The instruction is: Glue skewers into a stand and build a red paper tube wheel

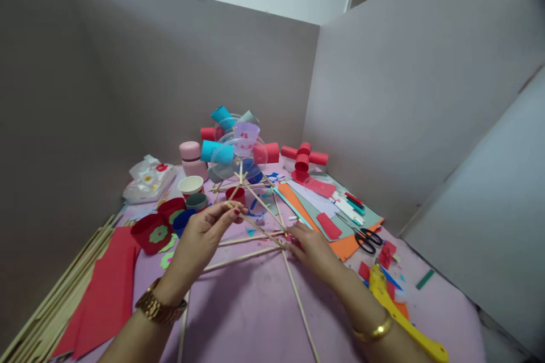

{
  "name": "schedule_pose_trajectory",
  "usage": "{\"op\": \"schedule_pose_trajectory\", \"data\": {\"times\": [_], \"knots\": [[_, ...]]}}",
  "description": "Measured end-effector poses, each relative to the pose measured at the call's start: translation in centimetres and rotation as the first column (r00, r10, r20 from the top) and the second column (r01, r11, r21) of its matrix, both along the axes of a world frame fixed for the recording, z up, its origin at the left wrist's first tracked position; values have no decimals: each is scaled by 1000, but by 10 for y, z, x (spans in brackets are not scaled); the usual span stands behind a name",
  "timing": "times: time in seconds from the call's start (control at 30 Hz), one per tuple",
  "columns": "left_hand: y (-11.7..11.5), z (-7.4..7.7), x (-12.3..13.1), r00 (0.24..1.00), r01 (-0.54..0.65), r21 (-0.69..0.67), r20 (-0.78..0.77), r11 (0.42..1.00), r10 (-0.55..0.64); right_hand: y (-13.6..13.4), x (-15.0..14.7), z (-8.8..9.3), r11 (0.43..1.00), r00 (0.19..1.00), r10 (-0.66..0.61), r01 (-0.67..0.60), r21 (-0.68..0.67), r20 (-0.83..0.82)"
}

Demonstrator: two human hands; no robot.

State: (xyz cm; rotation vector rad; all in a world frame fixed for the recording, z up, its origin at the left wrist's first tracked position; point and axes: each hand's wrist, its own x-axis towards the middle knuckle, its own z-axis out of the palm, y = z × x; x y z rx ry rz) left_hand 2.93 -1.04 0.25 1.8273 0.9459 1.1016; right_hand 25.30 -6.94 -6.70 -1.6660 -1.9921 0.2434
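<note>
My left hand [203, 236] is raised over the purple table [251, 306], its fingertips pinched on one thin wooden stick [254, 225] that slants down to the right. My right hand [312, 247] rests low on the table with fingers closed on the spot where several sticks cross. The sticks form a frame [251, 204] that carries a wheel of clear plastic cups and blue and red paper tubes [237, 147] at the back.
Red paper sheets [106, 289] and a bundle of sticks [55, 300] lie at left. Red, blue and white cups [170, 215], a tissue pack [149, 180] and a pink bottle [192, 159] stand behind. Coloured paper [323, 204], black scissors [368, 238] and a yellow glue gun [400, 317] lie at right. Grey partition walls enclose the table.
</note>
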Motion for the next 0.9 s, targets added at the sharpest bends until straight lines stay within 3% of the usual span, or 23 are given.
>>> {"op": "schedule_pose_trajectory", "data": {"times": [0.1, 0.17, 0.23, 0.3, 0.4, 0.53, 0.77, 0.83, 0.9], "knots": [[0, 0, 0, 1000, -9, 14, -8, 1000, 9, -33, 26, 19, 996, 996, -79, 81, 44, -47], [-1, 1, 0, 1000, -23, 17, -18, 1000, 23, -66, 51, 19, 980, 978, -197, 199, 27, -62], [-2, 1, 1, 999, -39, 20, -21, 999, 39, -105, 78, 4, 944, 945, -317, 322, -70, 77], [-3, 2, 2, 999, -41, 29, -20, 999, 42, -141, 101, -21, 867, 874, -436, 472, -160, 215], [-4, 2, 2, 999, -36, 31, -15, 999, 36, -175, 118, -58, 832, 860, -437, 498, -243, 265], [-6, -1, 1, 999, -35, 46, -32, 998, 37, -183, 114, -76, 850, 868, -448, 488, -199, 214], [-9, -3, 3, 998, -25, 96, -51, 995, 30, -195, 118, -69, 810, 834, -549, 516, -279, -51], [-9, -3, 4, 999, -28, 102, -43, 994, 32, -199, 120, -65, 800, 784, -589, 532, -279, -195], [-7, -3, 3, 998, -30, 109, -46, 994, 35, -199, 120, -59, 771, 680, -635, 589, -243, -367]]}}
